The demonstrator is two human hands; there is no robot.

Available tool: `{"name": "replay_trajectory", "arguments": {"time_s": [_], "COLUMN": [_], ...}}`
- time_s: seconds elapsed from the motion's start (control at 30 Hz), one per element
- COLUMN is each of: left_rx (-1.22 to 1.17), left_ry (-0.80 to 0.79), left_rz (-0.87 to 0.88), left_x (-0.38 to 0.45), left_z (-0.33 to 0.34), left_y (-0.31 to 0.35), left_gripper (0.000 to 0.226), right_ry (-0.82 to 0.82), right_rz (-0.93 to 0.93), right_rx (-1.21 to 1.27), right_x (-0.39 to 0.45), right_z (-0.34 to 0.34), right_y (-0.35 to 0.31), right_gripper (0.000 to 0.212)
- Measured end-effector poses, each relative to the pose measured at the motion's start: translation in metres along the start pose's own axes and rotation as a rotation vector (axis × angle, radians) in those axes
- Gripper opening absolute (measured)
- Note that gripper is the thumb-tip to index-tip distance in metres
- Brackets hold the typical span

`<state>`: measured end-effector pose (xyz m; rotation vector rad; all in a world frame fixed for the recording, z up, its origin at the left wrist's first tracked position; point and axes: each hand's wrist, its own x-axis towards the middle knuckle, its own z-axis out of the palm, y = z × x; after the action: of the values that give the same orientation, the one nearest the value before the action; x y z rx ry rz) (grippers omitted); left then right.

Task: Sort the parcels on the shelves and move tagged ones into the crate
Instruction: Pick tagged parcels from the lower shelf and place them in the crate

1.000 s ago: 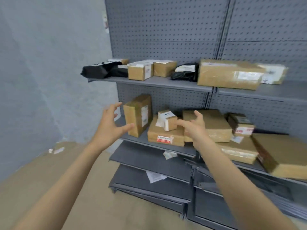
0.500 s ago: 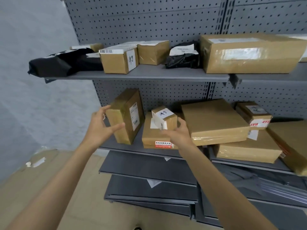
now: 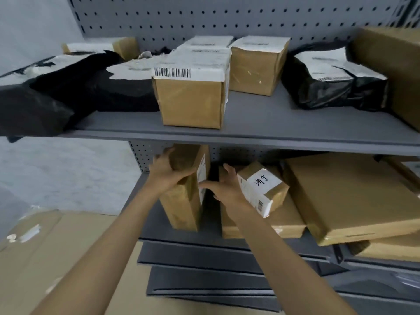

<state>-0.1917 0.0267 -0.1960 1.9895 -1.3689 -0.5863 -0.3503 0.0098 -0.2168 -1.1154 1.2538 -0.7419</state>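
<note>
Upright parcel on lower shelf. Left hand grips its top corner; right hand, fingers spread, thumb at its label, likely steadying it to check the tag.

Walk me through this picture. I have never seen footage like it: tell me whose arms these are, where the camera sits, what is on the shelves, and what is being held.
There is no machine here. The arms belong to a person sorting parcels, and the single camera is worn on their head, looking forward and down, so you see what they see.

The left hand curls over the top of an upright brown box on the lower shelf. The right hand touches that box's labelled side with its fingertips; whether that is a full grip I cannot tell.

Beside it, a small box with handwriting lies tilted on a flat carton, with a large flat parcel next to them.

On the upper shelf sit a barcode-labelled box, another brown box and black plastic mailers. No crate is in view.
</note>
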Motion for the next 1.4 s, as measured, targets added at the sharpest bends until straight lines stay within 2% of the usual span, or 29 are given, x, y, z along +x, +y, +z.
{"name": "replay_trajectory", "arguments": {"time_s": [0.13, 0.2, 0.3, 0.4, 0.47, 0.6, 0.67, 0.73, 0.87, 0.97, 1.03, 1.1, 1.17, 1.2, 1.3, 1.4], "left_rx": [0.235, 0.276, 0.289, 0.29, 0.168, -0.462, -0.66, -0.79, -0.925, -0.884, -0.824, -0.781, -0.769, -0.751, -0.623, -0.551], "left_ry": [-0.04, -0.041, -0.021, 0.102, 0.183, 0.32, 0.397, 0.449, 0.338, 0.223, 0.195, 0.298, 0.408, 0.401, 0.216, 0.022], "left_rz": [-0.106, -0.164, -0.21, -0.211, -0.212, -0.281, -0.33, -0.388, -0.494, -0.516, -0.482, -0.49, -0.504, -0.5, -0.491, -0.458], "left_x": [0.026, 0.03, 0.027, 0.012, -0.004, -0.046, -0.065, -0.08, -0.113, -0.127, -0.127, -0.121, -0.112, -0.109, -0.109, -0.113], "left_z": [0.02, 0.023, 0.023, 0.021, 0.015, 0.0, -0.002, -0.002, 0.001, 0.002, -0.002, -0.008, -0.021, -0.029, -0.049, -0.055], "left_y": [-0.011, -0.014, -0.013, -0.017, -0.026, -0.037, -0.041, -0.047, -0.058, -0.063, -0.062, -0.063, -0.068, -0.072, -0.081, -0.094], "left_gripper": [0.097, 0.096, 0.088, 0.08, 0.082, 0.092, 0.089, 0.089, 0.089, 0.078, 0.105, 0.123, 0.116, 0.108, 0.076, 0.074], "right_ry": [0.008, 0.002, -0.04, -0.134, -0.192, -0.351, -0.406, -0.429, -0.361, -0.311, -0.285, -0.266, -0.275, -0.285, -0.321, -0.367], "right_rz": [0.05, 0.081, 0.168, 0.296, 0.355, 0.473, 0.546, 0.59, 0.538, 0.457, 0.386, 0.296, 0.199, 0.162, 0.094, 0.048], "right_rx": [-0.056, -0.059, -0.011, -0.012, -0.05, -0.072, -0.021, 0.108, 0.453, 0.512, 0.459, 0.375, 0.306, 0.282, 0.247, 0.215], "right_x": [0.02, 0.026, 0.026, 0.015, 0.008, -0.007, -0.016, -0.025, -0.038, -0.042, -0.038, -0.032, -0.027, -0.025, -0.025, -0.03], "right_z": [-0.002, -0.002, 0.002, 0.013, 0.021, 0.04, 0.05, 0.061, 0.073, 0.062, 0.048, 0.03, 0.011, 0.001, -0.021, -0.034], "right_y": [0.013, 0.018, 0.029, 0.039, 0.043, 0.045, 0.046, 0.047, 0.05, 0.053, 0.051, 0.046, 0.039, 0.036, 0.035, 0.043], "right_gripper": [0.096, 0.092, 0.067, 0.04, 0.045, 0.07, 0.085, 0.091, 0.091, 0.095, 0.094, 0.09, 0.09, 0.091, 0.086, 0.09]}}
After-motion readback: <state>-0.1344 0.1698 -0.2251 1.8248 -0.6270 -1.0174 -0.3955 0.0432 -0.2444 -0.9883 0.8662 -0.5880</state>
